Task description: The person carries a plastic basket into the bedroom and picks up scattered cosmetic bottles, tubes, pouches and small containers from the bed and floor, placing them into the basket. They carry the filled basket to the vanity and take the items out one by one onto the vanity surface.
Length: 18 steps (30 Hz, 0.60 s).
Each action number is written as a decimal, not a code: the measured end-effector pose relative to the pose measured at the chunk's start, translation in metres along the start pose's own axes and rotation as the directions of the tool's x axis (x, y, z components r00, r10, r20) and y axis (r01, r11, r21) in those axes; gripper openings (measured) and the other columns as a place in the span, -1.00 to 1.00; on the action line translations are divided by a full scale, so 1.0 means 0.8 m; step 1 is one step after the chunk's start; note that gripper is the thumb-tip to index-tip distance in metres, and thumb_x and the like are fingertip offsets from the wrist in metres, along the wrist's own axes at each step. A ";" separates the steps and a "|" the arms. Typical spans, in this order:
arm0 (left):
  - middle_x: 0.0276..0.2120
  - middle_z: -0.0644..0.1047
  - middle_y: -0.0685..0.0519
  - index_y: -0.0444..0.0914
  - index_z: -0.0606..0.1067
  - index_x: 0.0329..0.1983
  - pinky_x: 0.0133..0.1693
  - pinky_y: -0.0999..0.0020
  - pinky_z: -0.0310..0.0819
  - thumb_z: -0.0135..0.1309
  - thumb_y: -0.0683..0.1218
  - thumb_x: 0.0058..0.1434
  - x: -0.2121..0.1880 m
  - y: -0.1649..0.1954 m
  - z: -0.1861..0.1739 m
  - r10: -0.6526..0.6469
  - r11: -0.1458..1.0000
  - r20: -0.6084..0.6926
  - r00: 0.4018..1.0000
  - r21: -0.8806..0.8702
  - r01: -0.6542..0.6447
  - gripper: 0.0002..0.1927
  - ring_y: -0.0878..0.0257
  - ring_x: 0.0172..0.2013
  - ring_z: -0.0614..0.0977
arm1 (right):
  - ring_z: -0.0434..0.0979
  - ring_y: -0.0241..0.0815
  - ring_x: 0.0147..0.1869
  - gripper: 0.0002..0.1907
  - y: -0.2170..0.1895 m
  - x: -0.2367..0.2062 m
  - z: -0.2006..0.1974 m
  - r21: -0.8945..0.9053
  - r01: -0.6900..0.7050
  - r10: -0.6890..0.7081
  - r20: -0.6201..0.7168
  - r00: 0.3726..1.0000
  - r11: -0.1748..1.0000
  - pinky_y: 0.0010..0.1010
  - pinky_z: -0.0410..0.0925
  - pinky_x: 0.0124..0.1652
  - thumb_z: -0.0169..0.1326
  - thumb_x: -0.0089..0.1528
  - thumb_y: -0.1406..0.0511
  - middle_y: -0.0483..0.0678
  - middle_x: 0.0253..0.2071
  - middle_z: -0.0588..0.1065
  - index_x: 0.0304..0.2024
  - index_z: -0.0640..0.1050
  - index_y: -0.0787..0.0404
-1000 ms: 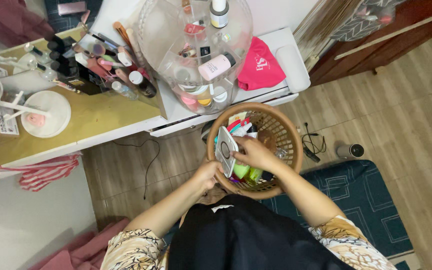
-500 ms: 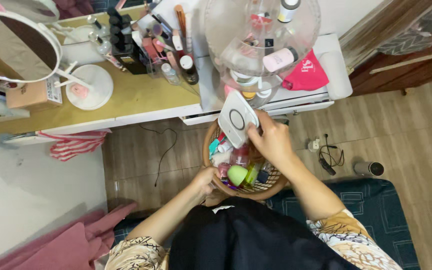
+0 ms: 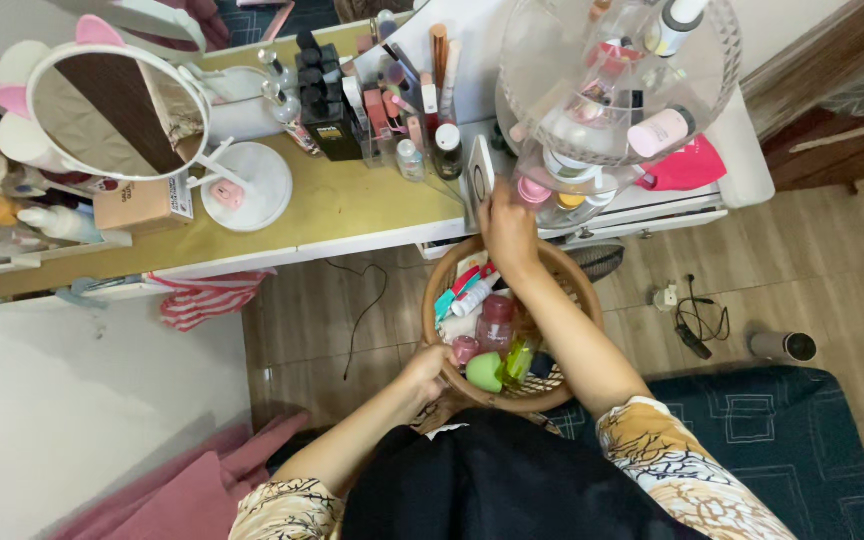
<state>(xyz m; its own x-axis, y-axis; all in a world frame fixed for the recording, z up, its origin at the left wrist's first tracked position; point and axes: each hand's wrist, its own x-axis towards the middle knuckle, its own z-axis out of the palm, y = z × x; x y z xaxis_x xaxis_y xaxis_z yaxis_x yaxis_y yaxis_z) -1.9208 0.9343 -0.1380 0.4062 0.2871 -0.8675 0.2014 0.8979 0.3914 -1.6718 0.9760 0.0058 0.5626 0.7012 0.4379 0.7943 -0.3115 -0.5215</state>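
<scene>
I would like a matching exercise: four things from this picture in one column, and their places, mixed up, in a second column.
Things:
1. mirror
2. compact
3. green sponge
4. left hand

Places:
A. on the basket rim
B. in the right hand, at the desk edge
C. on the desk, far left
D. inside the basket

Pairs: 1-C, 2-B, 3-D, 4-A

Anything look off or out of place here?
Mostly a crowded vanity. One oddity: a striped cloth hangs out from under the yellow tabletop, bunched up. A cable and plug lie loose on the floor. The right hand holds a white compact at the table edge; the left hand grips the basket.
</scene>
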 end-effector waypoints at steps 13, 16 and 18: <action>-0.39 0.42 0.05 -0.14 0.37 -0.01 -0.51 0.23 0.46 -0.06 -0.40 -0.12 -0.009 0.026 -0.021 -0.009 1.000 0.077 0.997 0.009 0.008 -0.44 0.18 -0.43 0.48 | 0.60 0.33 -0.23 -0.57 -0.022 0.000 0.033 0.007 -0.042 0.042 0.071 0.997 0.999 0.07 0.46 -0.24 0.03 0.33 0.34 0.33 -0.24 0.56 0.22 0.39 0.40; -0.42 0.40 0.02 -0.20 0.37 -0.06 -0.54 0.22 0.43 -0.04 -0.41 -0.11 -0.006 0.027 -0.022 0.040 0.999 0.078 0.996 0.003 -0.040 -0.49 0.17 -0.46 0.46 | 0.59 0.36 -0.13 -0.48 -0.026 0.001 0.010 0.011 -0.025 0.024 0.103 0.994 1.000 0.11 0.43 -0.18 0.13 0.25 0.24 0.32 -0.11 0.57 0.23 0.42 0.31; -0.44 0.38 0.00 -0.24 0.36 -0.10 -0.55 0.22 0.41 -0.02 -0.42 -0.10 -0.004 0.028 -0.023 0.059 0.998 0.070 0.996 0.001 -0.059 -0.53 0.15 -0.48 0.44 | 0.59 0.36 -0.04 -0.42 -0.029 0.004 0.000 0.029 0.013 -0.014 0.054 0.998 0.999 0.08 0.44 -0.11 0.17 0.27 0.17 0.34 -0.05 0.56 0.24 0.39 0.32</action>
<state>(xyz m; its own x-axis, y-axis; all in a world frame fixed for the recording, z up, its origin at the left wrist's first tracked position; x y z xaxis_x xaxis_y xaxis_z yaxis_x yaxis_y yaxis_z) -1.9337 0.9594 -0.1319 0.4787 0.3153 -0.8194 0.1780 0.8791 0.4422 -1.6885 0.9850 0.0195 0.5381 0.7391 0.4051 0.7942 -0.2837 -0.5374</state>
